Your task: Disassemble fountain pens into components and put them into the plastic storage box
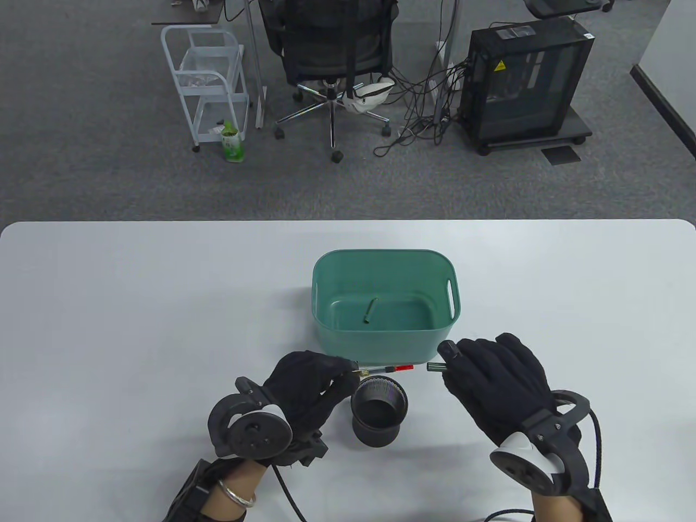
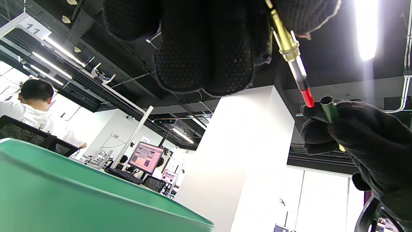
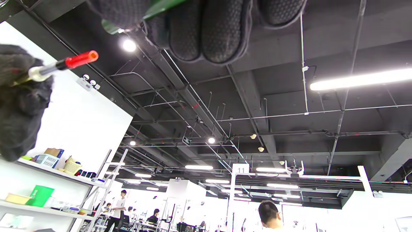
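My left hand [image 1: 318, 375] pinches the front section of a fountain pen [image 1: 383, 370], gold at the grip with a clear tube and a red end [image 2: 307, 96] pointing right. My right hand [image 1: 462, 361] grips the green barrel [image 1: 435, 367], pulled off and held a short gap from the red end. In the left wrist view the barrel's open mouth [image 2: 328, 108] faces the red tip. In the right wrist view the barrel [image 3: 154, 8] pokes out between my fingers. A green pen part [image 1: 371, 311] lies in the green plastic storage box [image 1: 380, 261] just beyond both hands.
A black mesh pen cup [image 1: 379, 413] stands between my hands, close under the pen. The white table [image 1: 136, 304] stretches to both sides. Beyond its far edge are an office chair [image 1: 331, 49], a white trolley [image 1: 209, 81] and a black computer case [image 1: 524, 81].
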